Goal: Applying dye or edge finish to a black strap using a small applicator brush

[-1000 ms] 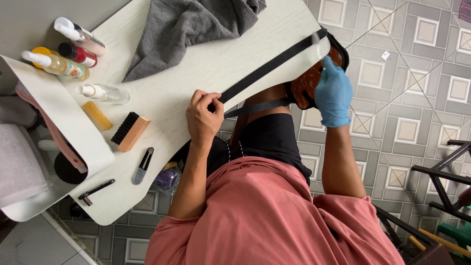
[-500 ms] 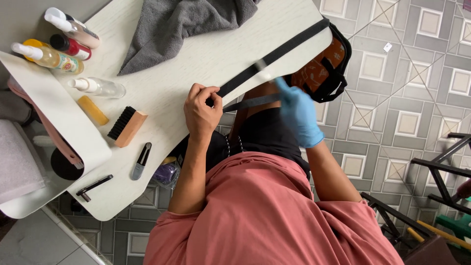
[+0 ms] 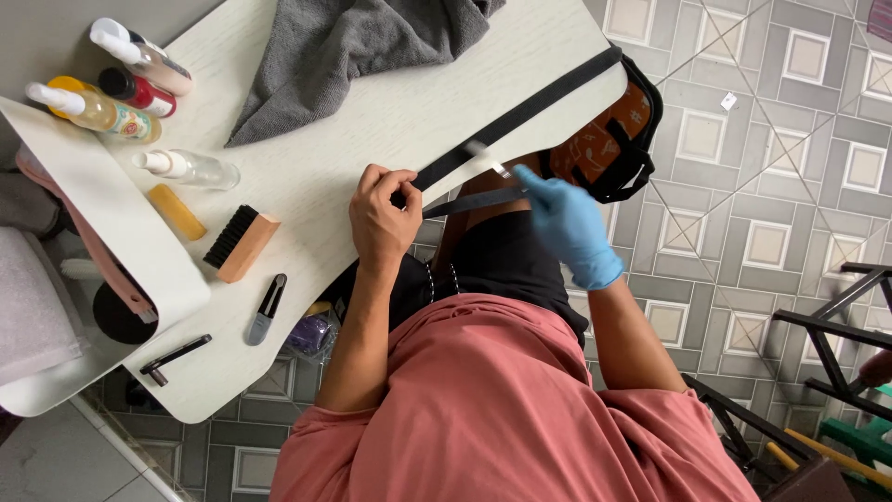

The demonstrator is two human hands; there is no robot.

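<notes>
Strap (image 3: pixel 520 116) is stretched across the surface (image 3: pixel 372 121) edge and pinned at its near end by the left hand (image 3: pixel 383 216), fingers closed on it. Compared with a second ago, the gloved right hand (image 3: pixel 567 223) has been moved off the bag (image 3: pixel 604 139) onto the strap, where a small tool (image 3: pixel 491 160) is pinched against it; work on the strap seems begun.
</notes>
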